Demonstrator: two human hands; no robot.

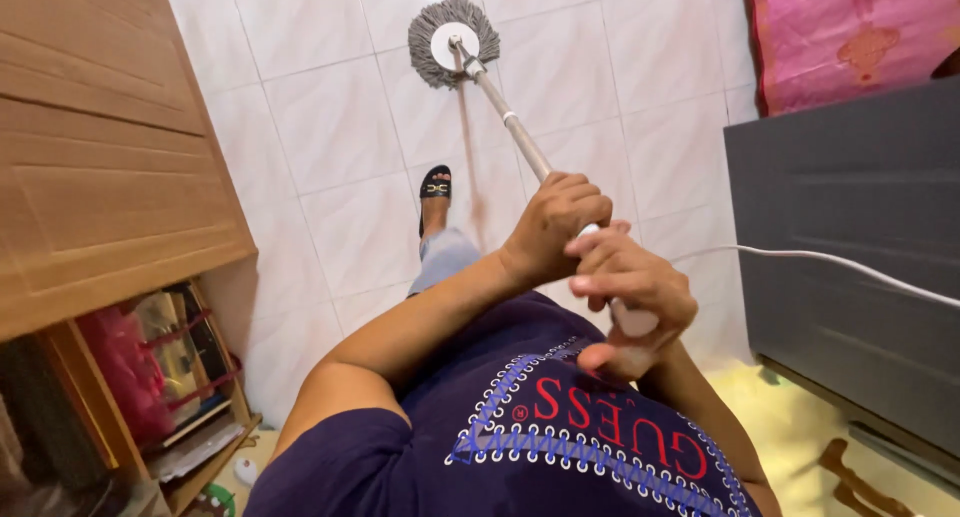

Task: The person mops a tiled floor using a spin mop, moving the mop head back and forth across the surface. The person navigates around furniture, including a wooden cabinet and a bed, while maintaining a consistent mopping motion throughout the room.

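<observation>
Holding a mop handle (515,132) with both hands, the person looks straight down along it toward a white tiled floor (340,117). The left hand (550,227) makes the forward grip: its fingers are curled tight around the metal pole, knuckles up, with no gap showing between fingers and pole. Just behind it and touching it, the right hand (628,295) makes the rear grip, wrapped loosely over the white end of the handle, the thumb and forefinger hooked round and the other fingers partly spread, so this grip is closed on the handle but less firmly than the forward one. Ahead of both grips the pole runs away at a slant to the round mop head (453,42), a white disc ringed with grey strands, which lies flat on the floor well beyond the hands. Below the forward grip, between the hands and the mop head, a foot in a black sandal (435,189) stands on the tiles beside the pole's shadow. Beyond the left hand's side of the grips rises a wooden cabinet (100,147), with an open shelf (160,367) under it holding a red bag and books. Beyond the right hand's side stands a dark grey cabinet (850,247), with a white cable (830,262) running across its face, and a pink cloth (850,32) lies farther off past it. Nearest the camera, under the rear grip, is the person's dark blue shirt (520,437).
</observation>
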